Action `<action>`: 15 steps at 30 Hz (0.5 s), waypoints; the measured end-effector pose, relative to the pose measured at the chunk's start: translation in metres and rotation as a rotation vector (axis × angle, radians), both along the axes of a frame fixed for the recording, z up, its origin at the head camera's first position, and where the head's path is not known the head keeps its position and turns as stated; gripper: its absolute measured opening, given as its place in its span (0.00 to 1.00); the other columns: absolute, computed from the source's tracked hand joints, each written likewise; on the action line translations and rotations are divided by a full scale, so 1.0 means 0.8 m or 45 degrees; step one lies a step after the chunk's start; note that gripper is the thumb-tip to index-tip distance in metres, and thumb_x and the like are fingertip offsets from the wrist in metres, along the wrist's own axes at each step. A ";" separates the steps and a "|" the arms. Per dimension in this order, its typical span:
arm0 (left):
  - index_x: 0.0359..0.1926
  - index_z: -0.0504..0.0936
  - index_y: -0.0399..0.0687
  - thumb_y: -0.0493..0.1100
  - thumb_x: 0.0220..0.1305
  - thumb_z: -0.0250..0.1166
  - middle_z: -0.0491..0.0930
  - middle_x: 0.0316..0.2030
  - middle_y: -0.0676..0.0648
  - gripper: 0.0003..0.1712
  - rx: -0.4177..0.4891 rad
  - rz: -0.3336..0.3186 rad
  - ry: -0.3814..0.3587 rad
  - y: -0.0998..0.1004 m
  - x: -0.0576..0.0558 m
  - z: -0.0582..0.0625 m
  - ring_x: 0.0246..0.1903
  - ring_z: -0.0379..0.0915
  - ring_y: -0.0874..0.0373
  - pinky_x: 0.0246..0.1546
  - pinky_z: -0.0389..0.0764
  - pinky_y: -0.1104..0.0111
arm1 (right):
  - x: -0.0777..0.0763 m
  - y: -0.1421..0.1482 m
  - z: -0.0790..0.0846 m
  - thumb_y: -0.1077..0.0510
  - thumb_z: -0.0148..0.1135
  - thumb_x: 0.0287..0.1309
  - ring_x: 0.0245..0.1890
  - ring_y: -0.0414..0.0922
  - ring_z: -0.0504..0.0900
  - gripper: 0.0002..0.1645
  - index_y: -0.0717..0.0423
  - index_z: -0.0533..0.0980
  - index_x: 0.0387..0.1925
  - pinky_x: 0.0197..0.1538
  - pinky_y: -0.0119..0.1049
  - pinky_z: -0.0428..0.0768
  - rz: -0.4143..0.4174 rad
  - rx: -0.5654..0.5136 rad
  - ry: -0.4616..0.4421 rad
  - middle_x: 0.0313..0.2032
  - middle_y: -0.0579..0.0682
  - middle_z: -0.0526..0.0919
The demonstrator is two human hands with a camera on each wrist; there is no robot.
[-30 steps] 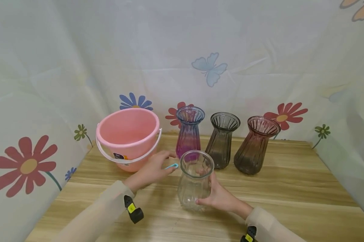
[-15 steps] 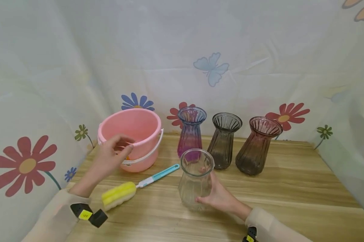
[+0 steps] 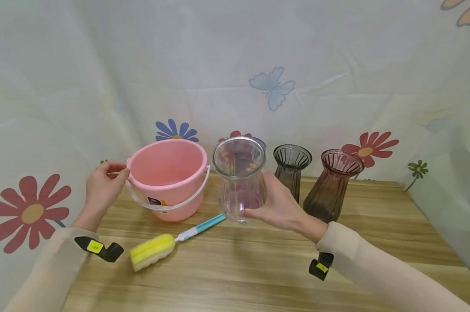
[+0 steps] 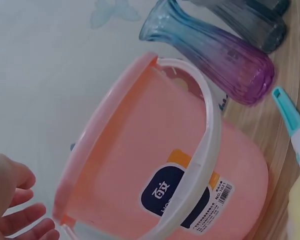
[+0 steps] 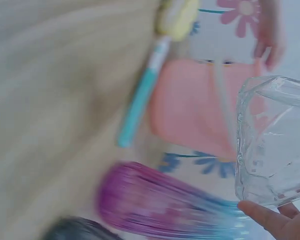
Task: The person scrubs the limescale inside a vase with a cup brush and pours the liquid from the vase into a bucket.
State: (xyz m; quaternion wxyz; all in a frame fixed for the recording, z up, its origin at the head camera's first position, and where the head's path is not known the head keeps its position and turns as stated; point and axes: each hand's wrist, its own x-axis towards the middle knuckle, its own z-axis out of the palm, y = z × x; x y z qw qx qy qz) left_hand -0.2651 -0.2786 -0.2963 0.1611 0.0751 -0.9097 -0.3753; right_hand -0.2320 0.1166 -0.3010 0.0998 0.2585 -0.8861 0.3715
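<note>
My right hand (image 3: 279, 201) grips a clear glass vase (image 3: 239, 190) by its side, thumb in front and fingers behind. The vase is lifted over the table, its mouth up, and hides most of a blue-and-purple vase (image 4: 215, 55) behind it in the head view. At the left side of a pink bucket (image 3: 188, 197), my left hand (image 3: 104, 186) has its loosely bent fingertips right by the rim. In the left wrist view those fingers (image 4: 22, 220) hold nothing. The bucket's white handle (image 3: 172, 207) hangs down in front. A bottle brush (image 3: 188, 234) with a yellow sponge head lies before the bucket.
A grey vase (image 3: 292, 162) and a red-to-grey vase (image 3: 330, 190) stand at the back right on the wooden table (image 3: 227, 281). Close behind them hangs a flower-printed cloth (image 3: 321, 86).
My left hand let go of the brush, leaving it on the table, and moved left to the bucket's rim. My right hand raised the clear vase and brought it back and slightly left.
</note>
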 end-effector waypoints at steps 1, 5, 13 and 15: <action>0.53 0.72 0.38 0.54 0.64 0.52 0.73 0.49 0.35 0.26 0.015 0.012 -0.023 -0.002 -0.002 0.000 0.48 0.71 0.41 0.35 0.75 0.66 | -0.002 -0.003 0.012 0.46 0.76 0.33 0.55 0.47 0.71 0.59 0.43 0.53 0.66 0.53 0.48 0.73 0.010 0.009 0.025 0.57 0.47 0.68; 0.56 0.70 0.38 0.54 0.64 0.52 0.71 0.51 0.35 0.28 0.074 0.038 -0.122 -0.006 -0.008 -0.001 0.45 0.73 0.43 0.34 0.76 0.69 | -0.017 -0.014 0.059 0.45 0.76 0.31 0.53 0.46 0.72 0.61 0.45 0.52 0.67 0.51 0.46 0.74 0.035 0.064 0.176 0.57 0.49 0.69; 0.62 0.62 0.32 0.46 0.65 0.53 0.69 0.53 0.32 0.29 0.317 -0.048 -0.218 -0.006 -0.020 -0.009 0.32 0.77 0.64 0.37 0.80 0.71 | -0.065 -0.033 0.120 0.42 0.75 0.33 0.55 0.49 0.69 0.63 0.49 0.49 0.68 0.46 0.46 0.76 -0.017 0.256 0.452 0.60 0.54 0.65; 0.63 0.61 0.32 0.45 0.65 0.53 0.69 0.54 0.31 0.30 0.379 -0.064 -0.231 -0.005 -0.022 -0.011 0.27 0.73 0.73 0.38 0.80 0.70 | -0.078 -0.037 0.127 0.41 0.73 0.33 0.54 0.49 0.69 0.62 0.47 0.50 0.68 0.40 0.46 0.78 -0.066 0.324 0.505 0.60 0.53 0.65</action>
